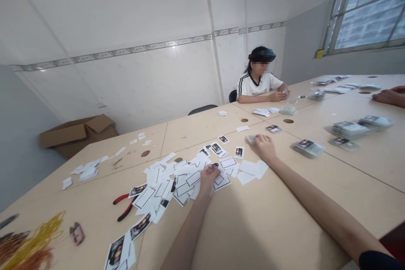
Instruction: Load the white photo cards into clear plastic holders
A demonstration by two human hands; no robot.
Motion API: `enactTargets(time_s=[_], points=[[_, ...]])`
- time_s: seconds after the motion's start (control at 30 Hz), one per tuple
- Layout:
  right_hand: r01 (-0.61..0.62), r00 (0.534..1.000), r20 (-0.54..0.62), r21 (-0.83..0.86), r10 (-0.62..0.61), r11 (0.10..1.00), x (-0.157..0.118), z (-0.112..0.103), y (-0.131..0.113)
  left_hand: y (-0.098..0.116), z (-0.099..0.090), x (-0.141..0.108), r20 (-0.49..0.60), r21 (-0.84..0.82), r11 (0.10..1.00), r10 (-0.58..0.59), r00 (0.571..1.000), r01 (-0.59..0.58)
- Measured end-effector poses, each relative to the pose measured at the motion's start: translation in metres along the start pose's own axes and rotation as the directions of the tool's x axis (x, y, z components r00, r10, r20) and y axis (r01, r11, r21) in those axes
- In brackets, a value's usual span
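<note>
My left hand (pixel 207 181) is over the right part of a spread pile of printed paper cards (pixel 186 179), fingers pinched on a small dark-printed card (pixel 214 166). Farther right, my right hand (pixel 265 147) reaches forward with its fingers closed on a small pale, see-through packet (pixel 251 139), perhaps clear plastic sleeves. Its exact make is too small to tell. Blank white papers (pixel 251 170) lie between my hands, and a picture card (pixel 239 152) rests just beyond them.
Red-handled pliers (pixel 124 205) lie partly under the pile. Yellow cord (pixel 42 236) is at the lower left. Stacks of sleeved cards (pixel 308 148) stand at right. Across the table sits a person (pixel 259 80) handling something small; another person's hands (pixel 390 96) rest at the right edge.
</note>
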State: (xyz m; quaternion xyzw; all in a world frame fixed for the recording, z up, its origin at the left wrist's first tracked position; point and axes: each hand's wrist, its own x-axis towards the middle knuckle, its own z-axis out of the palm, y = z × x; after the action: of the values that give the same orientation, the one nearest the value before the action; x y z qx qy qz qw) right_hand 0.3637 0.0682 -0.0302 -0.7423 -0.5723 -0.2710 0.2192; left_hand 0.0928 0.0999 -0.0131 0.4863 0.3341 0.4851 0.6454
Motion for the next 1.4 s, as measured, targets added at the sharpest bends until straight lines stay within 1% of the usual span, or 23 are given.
enactTargets(time_s=[0.17, 0.3, 0.47, 0.6, 0.77, 0.87, 0.97, 1.03, 1.07, 1.13, 1.2, 1.27, 1.3, 1.37, 1.4], points=[[-0.016, 0.999, 0.029, 0.011, 0.016, 1.0, 0.0, 0.006, 0.001, 0.001, 0.0, -0.001, 0.008, -0.009, 1.0, 0.0, 1.0, 0.0], [-0.034, 0.998, 0.06, 0.025, 0.033, 0.999, 0.001, 0.006, 0.003, 0.002, 0.001, -0.002, 0.005, -0.011, 1.0, -0.005, 1.0, 0.005], [-0.101, 0.992, 0.081, 0.084, 0.094, 0.991, 0.005, 0.006, 0.006, 0.0, 0.0, -0.001, 0.001, -0.009, 1.0, -0.013, 1.0, 0.013], [-0.146, 0.987, 0.096, 0.179, 0.13, 0.973, 0.008, 0.006, 0.012, -0.001, -0.001, 0.0, 0.003, -0.012, 1.0, -0.011, 1.0, 0.011], [-0.19, 0.981, 0.097, 0.324, 0.167, 0.927, 0.013, 0.005, 0.021, -0.002, -0.002, 0.001, 0.01, -0.01, 1.0, -0.016, 1.0, 0.016], [-0.21, 0.977, 0.062, 0.408, 0.202, 0.888, 0.016, 0.003, 0.024, -0.002, -0.002, 0.001, 0.018, -0.013, 1.0, -0.014, 1.0, 0.014], [-0.236, 0.962, -0.003, 0.495, 0.273, 0.836, 0.016, 0.0, 0.028, -0.002, -0.002, 0.001, 0.027, -0.017, 1.0, -0.014, 1.0, 0.014], [-0.269, 0.933, -0.052, 0.555, 0.355, 0.787, 0.015, -0.002, 0.034, -0.002, -0.002, 0.001, 0.029, -0.022, 1.0, -0.01, 1.0, 0.01], [-0.29, 0.911, -0.075, 0.585, 0.407, 0.757, 0.014, -0.003, 0.038, -0.001, -0.002, 0.001, 0.031, -0.025, 1.0, -0.007, 0.999, 0.008], [-0.338, 0.845, -0.111, 0.648, 0.524, 0.683, 0.013, -0.007, 0.045, -0.001, -0.002, 0.001, 0.038, -0.027, 1.0, -0.004, 0.999, 0.005], [-0.383, 0.756, -0.123, 0.714, 0.643, 0.587, 0.013, -0.012, 0.052, 0.0, -0.002, 0.001, 0.049, -0.024, 1.0, -0.007, 0.999, 0.008], [-0.415, 0.664, -0.097, 0.778, 0.742, 0.472, 0.016, -0.016, 0.055, 0.001, -0.002, 0.001, 0.059, -0.021, 1.0, -0.008, 0.998, 0.009], [-0.423, 0.625, -0.07, 0.807, 0.778, 0.412, 0.017, -0.018, 0.055, 0.001, -0.002, 0.001, 0.065, -0.021, 1.0, -0.007, 0.998, 0.008], [-0.425, 0.568, 0.001, 0.857, 0.823, 0.292, 0.02, -0.021, 0.05, 0.002, -0.001, 0.0, 0.074, -0.025, 1.0, -0.002, 0.997, 0.004], [-0.42, 0.55, 0.04, 0.877, 0.834, 0.235, 0.021, -0.022, 0.046, 0.003, -0.001, 0.0, 0.078, -0.029, 1.0, 0.001, 0.997, 0.001]])
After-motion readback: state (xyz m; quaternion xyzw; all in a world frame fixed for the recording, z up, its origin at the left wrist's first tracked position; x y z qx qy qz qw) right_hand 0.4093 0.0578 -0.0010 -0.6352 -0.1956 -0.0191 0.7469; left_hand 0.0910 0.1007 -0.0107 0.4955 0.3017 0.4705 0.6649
